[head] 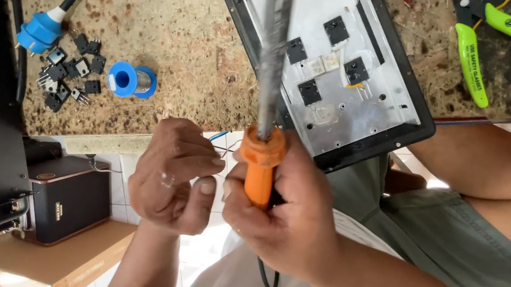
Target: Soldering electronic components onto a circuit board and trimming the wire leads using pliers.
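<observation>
My right hand (287, 221) grips the orange handle of a soldering iron (261, 158). Its grey metal shaft points up and away, blurred, over a black-framed metal chassis plate (383, 106) that carries several black transistors. My left hand (175, 175) is just left of the handle, fingers curled and pinched on a thin wire (224, 151) at the fingertips. Both hands hover off the front edge of the speckled stone counter (172, 19).
A blue solder spool (131, 81), several loose transistors (70, 74) and a blue plug on a black cable (42, 32) lie at left. Green-handled cutters (493, 45) sit top right. Another person's forearm (507, 172) crosses at right. A dark speaker box (66, 198) stands below.
</observation>
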